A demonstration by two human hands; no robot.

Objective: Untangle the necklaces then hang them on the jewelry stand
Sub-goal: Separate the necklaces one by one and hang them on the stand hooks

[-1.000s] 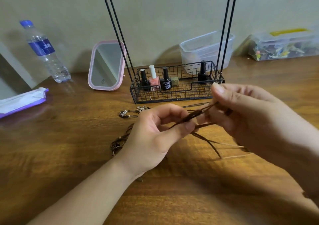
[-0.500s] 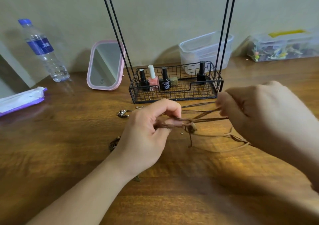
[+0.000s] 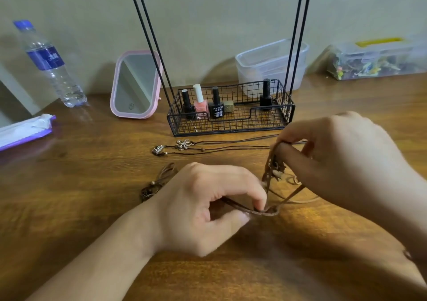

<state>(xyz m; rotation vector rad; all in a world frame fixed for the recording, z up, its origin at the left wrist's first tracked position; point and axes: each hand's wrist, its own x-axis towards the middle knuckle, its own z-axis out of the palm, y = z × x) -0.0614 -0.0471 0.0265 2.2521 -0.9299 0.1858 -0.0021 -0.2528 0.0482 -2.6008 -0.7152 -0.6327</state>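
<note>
Left hand (image 3: 208, 208) is pinching the brown cord (image 3: 265, 212) low on the near table (image 3: 92, 208); right hand (image 3: 342, 160), fingers closed, is lifting its tangled far-right end, cord running up-right toward the jewelry stand (image 3: 231, 120).

Water bottle (image 3: 49, 63) with blue cap and label standing at far left by wall. Purple-edged white packet (image 3: 24, 131) lying flat at left edge of wooden table (image 3: 92, 185). Pink-framed mirror (image 3: 136, 84) leaning back, between bottle and wire basket (image 3: 231, 125). Nail polish bottles sitting upright in basket: black one (image 3: 187, 104), pink one (image 3: 200, 103), black one (image 3: 216, 103), another black one (image 3: 265, 95) apart at right. Clear tub (image 3: 272, 66) sitting behind basket. Clear box (image 3: 379, 58) of colourful bits resting at far right.
</note>
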